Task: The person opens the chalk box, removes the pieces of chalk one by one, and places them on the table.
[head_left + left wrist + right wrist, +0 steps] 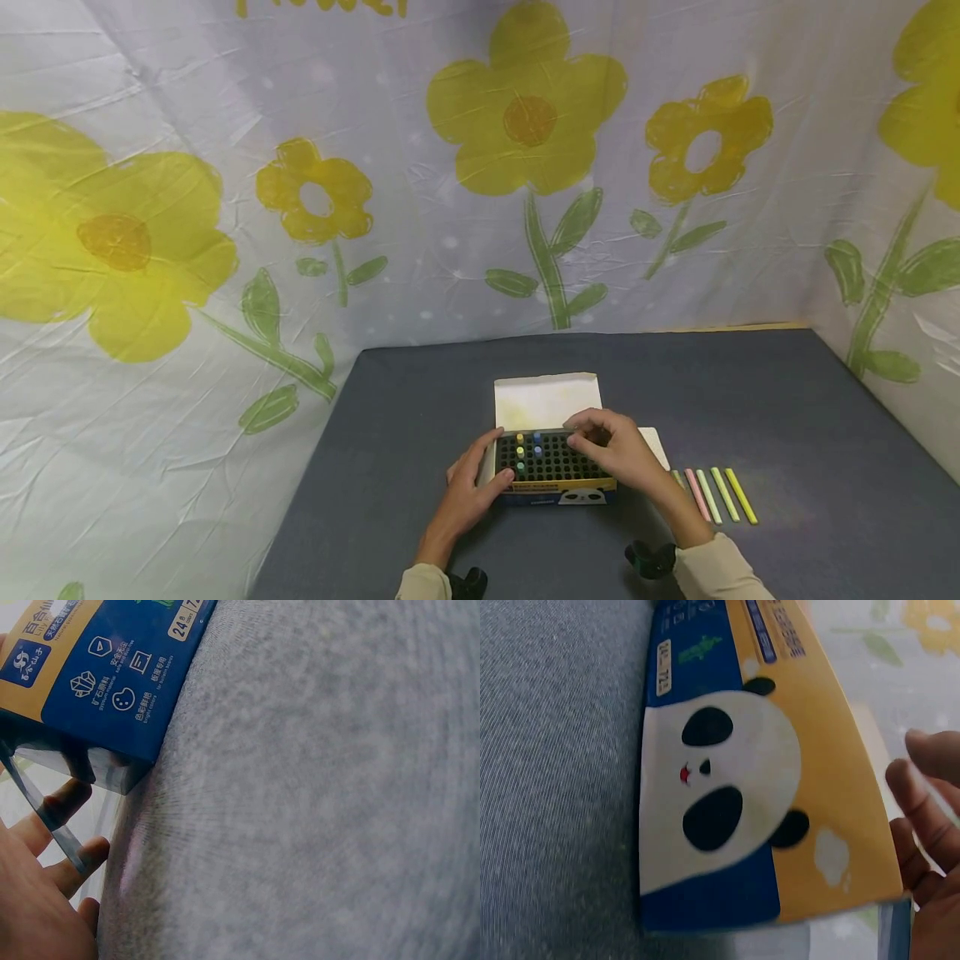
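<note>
An open chalk box (pixel 556 497), blue and yellow with a panda face, stands on the dark table. Its black insert (pixel 555 463) has rows of holes. Yellow chalks (pixel 520 452), a teal chalk (pixel 521 468) and blue chalks (pixel 537 452) poke up from the left part. My left hand (pixel 471 490) holds the box's left end, thumb at the front edge and index finger by the back corner. Over the back right of the insert is my right hand (pixel 617 447), thumb and index fingertips close together. Whether chalk is between them is hidden.
Several chalk sticks, among them a pink chalk (pixel 697 495) and a bright yellow chalk (pixel 741 496), lie right of the box. The white lid (pixel 546 402) stands raised behind it, and a white side flap (pixel 656 446) sticks out right. A flower-printed sheet (pixel 442 283) hangs behind the table (pixel 420 400).
</note>
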A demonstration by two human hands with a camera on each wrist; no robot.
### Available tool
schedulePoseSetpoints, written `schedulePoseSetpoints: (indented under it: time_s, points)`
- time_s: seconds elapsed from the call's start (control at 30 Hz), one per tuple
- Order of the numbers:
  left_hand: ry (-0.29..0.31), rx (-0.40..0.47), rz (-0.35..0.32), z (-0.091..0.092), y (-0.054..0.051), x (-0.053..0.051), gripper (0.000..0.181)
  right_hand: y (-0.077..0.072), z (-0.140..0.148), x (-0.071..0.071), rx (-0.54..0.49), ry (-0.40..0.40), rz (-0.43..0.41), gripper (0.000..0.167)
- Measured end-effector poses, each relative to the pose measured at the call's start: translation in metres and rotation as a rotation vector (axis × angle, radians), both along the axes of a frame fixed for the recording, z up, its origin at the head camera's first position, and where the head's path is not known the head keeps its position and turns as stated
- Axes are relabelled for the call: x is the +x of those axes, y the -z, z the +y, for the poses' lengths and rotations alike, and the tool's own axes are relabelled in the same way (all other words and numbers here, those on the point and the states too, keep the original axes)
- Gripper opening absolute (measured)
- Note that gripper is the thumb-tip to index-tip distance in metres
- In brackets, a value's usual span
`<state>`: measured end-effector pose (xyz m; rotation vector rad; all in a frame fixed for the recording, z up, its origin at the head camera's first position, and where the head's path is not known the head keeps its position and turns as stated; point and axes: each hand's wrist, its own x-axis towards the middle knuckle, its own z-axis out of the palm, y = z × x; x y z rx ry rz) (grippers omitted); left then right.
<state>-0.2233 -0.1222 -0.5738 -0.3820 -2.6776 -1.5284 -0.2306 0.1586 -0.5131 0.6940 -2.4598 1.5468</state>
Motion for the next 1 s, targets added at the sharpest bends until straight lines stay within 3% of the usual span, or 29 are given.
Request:
schedulePoseSetpoints:
  time_s: [0.23, 0.6, 1.0]
  points:
    - [-0.006, 0.001, -0.004, -0.001, 0.0, 0.001, 0.062, -0.003, -0.018, 0.0, 0.132, -0.017, -0.019, 0.017]
    - [0.001, 0.004, 0.016, 0.0, -0.002, 0.003, 0.061, -0.003, -0.032, -0.003, 0.217, -0.03, 0.017, 0.014]
    - [0.008, 0.003, 0.021, 0.0, -0.001, 0.001, 0.061, 0.0, -0.049, -0.002, 0.397, 0.087, 0.159, 0.011]
